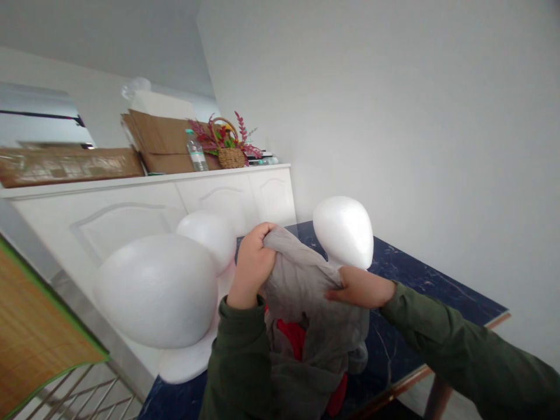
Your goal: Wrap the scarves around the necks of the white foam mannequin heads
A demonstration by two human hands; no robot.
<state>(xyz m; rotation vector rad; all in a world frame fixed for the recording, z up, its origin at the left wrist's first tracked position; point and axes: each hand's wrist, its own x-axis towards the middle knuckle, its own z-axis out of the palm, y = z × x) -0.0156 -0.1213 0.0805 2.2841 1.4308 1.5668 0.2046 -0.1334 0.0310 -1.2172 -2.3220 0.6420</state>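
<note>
Left hand (251, 265) clamps its fingers on the top edge of a grey cloth (301, 268), right hand (363, 287) grips its farther side, cloth raised between them at the blue bench (429, 274), apparently being spread, the next move probably calling for even tension from both.

Tight on the left: a big white form (157, 291) and a smaller one (207, 236) behind it crowd the left hand (252, 267), with the cabinet (225, 195) closing off the far side. Past the grey cloth (301, 271) a third form (343, 232) blocks the way, but right of it, between right sleeve (455, 338) and wall (437, 134), open desk (417, 273) gives a lane!
</note>
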